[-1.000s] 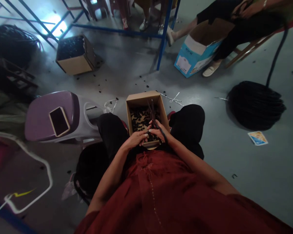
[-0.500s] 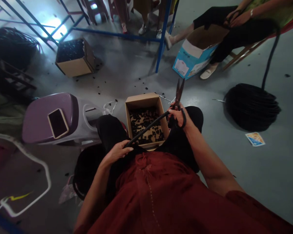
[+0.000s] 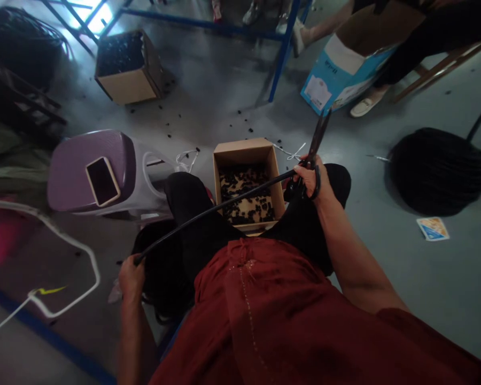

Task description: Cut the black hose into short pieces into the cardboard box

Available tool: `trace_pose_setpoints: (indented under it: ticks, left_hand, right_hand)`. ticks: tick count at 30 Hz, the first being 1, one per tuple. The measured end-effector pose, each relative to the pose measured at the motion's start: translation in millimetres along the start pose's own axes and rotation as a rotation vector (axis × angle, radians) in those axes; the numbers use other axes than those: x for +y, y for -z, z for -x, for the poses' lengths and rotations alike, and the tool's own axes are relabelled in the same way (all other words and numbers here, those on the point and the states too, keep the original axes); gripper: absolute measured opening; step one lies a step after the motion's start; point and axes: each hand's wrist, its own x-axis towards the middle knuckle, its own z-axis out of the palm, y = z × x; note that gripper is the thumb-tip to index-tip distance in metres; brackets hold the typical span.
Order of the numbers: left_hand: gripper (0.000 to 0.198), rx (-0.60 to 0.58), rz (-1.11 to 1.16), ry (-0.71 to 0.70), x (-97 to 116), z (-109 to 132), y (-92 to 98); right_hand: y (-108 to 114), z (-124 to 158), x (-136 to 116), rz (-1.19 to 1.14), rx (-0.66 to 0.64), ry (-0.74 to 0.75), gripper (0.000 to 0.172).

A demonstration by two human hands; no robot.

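A black cord (image 3: 208,210) runs taut between my two hands, slanting across my lap and above the cardboard box (image 3: 280,187) between my knees. My left hand (image 3: 131,275) is closed around its lower end, out to the left beside a dark coil (image 3: 166,272). With my right hand (image 3: 313,179) I pinch the other end of the cord and hold black-handled scissors (image 3: 318,136). The blades point up and away, slightly parted. Many small black cut pieces (image 3: 248,195) lie on the bottom of the box.
Left stands a purple stool (image 3: 72,171) with a phone (image 3: 103,182) on it. Another box (image 3: 128,91) of black pieces is further off. A blue carton (image 3: 336,75) stands by a seated person's legs. A large black cord coil (image 3: 436,171) lies right, near a small packet (image 3: 433,229).
My left hand has moved left and back toward my side, and a longer stretch of cord now spans between the hands. My right hand keeps the scissors. The view has shifted.
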Motion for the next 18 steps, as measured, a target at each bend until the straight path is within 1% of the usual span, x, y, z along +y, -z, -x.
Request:
trace_pose_setpoints:
  ticks: [2,4,7,9,10,12,14,15,16,17,18]
  left_hand:
    - [0.039,0.029,0.064,0.044,-5,10,9.0]
    - [0.04,0.033,0.107,0.084,-10,21,27.3]
    - [0.038,-0.037,0.094,0.13,-27,36,54.6]
    - [0.036,-0.113,0.08,0.174,-43,40,61.0]
    - [0.036,-0.155,0.077,0.196,-52,40,59.2]
    - [0.036,-0.234,0.046,0.214,-65,37,47.3]
    - [0.035,-0.316,-0.02,0.151,-68,32,30.2]
    - [0.035,-0.35,-0.053,0.092,-63,30,22.4]
    - [0.036,-0.376,-0.08,0.024,-54,30,16.3]
    - [0.039,-0.378,-0.099,-0.044,-41,33,12.5]
    - [0.042,-0.341,-0.112,-0.097,-23,38,10.9]
  right_hand:
    - [-4,1,2,0.012,-0.016,-0.007,0.037]
    - [-8,1,3,-0.006,-0.025,-0.022,0.037]
    - [-14,4,4,-0.004,-0.08,-0.059,0.037]
    - [-20,8,3,0.049,-0.146,-0.066,0.036]
    - [-23,11,2,0.084,-0.176,-0.057,0.036]
    - [-33,19,0,0.154,-0.215,-0.037,0.034]
    - [-43,28,0,0.203,-0.247,-0.034,0.033]
    - [-48,32,0,0.216,-0.263,-0.039,0.033]
    - [-53,36,1,0.223,-0.279,-0.043,0.034]
    - [-58,40,2,0.223,-0.291,-0.046,0.034]
    - [-62,44,3,0.217,-0.299,-0.05,0.034]
